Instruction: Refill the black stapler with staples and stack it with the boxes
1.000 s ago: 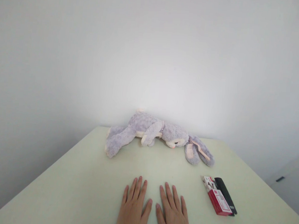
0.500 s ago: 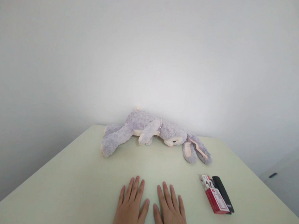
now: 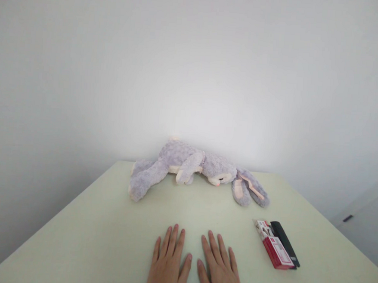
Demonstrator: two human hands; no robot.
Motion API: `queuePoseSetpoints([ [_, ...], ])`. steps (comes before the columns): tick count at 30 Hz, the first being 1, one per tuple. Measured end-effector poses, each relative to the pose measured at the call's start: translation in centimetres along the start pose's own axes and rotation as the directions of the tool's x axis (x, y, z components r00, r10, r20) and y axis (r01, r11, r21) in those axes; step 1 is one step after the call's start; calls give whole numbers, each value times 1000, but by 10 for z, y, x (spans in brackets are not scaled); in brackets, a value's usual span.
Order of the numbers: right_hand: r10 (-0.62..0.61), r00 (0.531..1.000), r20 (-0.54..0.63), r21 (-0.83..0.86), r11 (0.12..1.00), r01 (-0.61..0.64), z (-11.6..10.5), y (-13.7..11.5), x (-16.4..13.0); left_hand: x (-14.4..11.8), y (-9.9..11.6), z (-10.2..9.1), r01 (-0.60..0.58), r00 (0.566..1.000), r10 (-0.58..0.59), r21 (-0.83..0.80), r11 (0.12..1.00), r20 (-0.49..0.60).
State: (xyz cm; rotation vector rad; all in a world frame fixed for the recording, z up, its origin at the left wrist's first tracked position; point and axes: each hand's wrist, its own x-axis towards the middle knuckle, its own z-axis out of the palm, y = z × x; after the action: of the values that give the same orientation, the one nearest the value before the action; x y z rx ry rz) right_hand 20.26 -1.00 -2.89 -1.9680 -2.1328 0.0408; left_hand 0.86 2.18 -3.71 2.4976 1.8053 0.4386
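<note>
My left hand (image 3: 167,265) and my right hand (image 3: 220,271) lie flat, palms down, side by side on the pale green table (image 3: 88,238) near its front edge. Neither holds anything, and the fingers are slightly spread. A lilac plush rabbit (image 3: 193,167) lies on its side at the far edge of the table, its long ears stretched out to the right. To the right of my right hand rests a red and white box (image 3: 274,250) with a black flat object (image 3: 285,243) beside it.
A plain white wall stands directly behind the table. A grey cabinet front with a dark handle (image 3: 347,218) shows at the far right, beyond the table's edge.
Only the view has shifted slightly; both hands stay flat on the table and the objects have not moved.
</note>
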Motion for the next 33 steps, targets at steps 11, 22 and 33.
queuePoseSetpoints([
  [11, -26, 999, -26, -13, 1000, 26, 8, 6, 1, 0, -3, 8, -27, 999, 28, 27, 999, -40],
  [22, -38, 997, -65, 7, 999, 39, 12, 9, 1, 1, -3, 8, -16, 1000, 16, 2, 1000, -25],
  [33, 12, 977, -213, -93, 995, -33, 28, 1, 1, 2, -6, 13, -31, 999, 31, -6, 1000, -38],
])
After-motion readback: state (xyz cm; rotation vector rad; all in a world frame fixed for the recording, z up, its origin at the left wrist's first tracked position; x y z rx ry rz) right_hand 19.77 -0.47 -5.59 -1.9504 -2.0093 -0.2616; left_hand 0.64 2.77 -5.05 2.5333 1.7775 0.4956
